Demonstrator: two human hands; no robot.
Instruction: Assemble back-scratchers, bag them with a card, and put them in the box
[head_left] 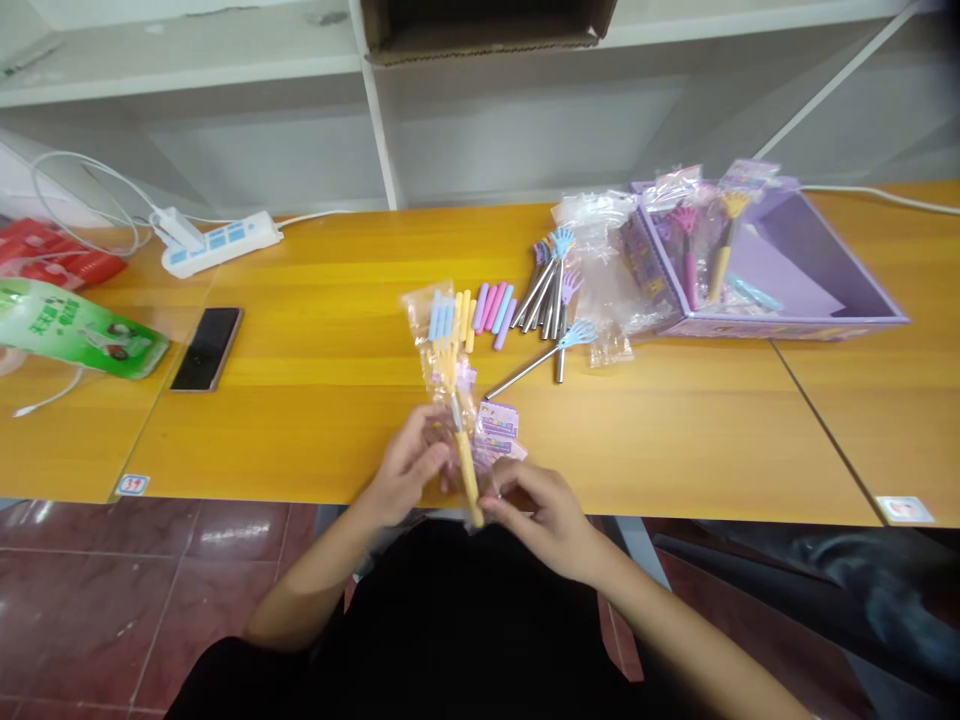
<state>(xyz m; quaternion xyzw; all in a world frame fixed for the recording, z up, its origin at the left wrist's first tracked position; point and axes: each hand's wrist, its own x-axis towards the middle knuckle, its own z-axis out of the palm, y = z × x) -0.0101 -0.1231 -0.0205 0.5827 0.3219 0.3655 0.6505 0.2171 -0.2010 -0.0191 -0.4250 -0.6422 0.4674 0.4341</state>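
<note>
A yellow back scratcher (pixel 466 468) with a hand-shaped head lies inside a clear plastic bag (pixel 420 315) at the table's front edge. My left hand (pixel 409 465) grips the bag's left side beside the metal shaft. Fingers of my right hand (pixel 544 515) are closed on the bag near the handle's lower end. Small purple printed cards (pixel 498 425) lie just beyond my right hand. Behind the bag are several coloured handle sleeves (pixel 491 308). To their right, metal-shafted back scratchers (pixel 551 285) lie in a pile, and one with a blue head (pixel 540 358) lies apart.
A purple box (pixel 817 325) at the right holds bagged back scratchers (pixel 724 245); clear bags (pixel 604 270) lie against it. On the left are a phone (pixel 208 349), a power strip (pixel 225 243) and a green pouch (pixel 82 328). A shelf (pixel 187 75) stands behind the table.
</note>
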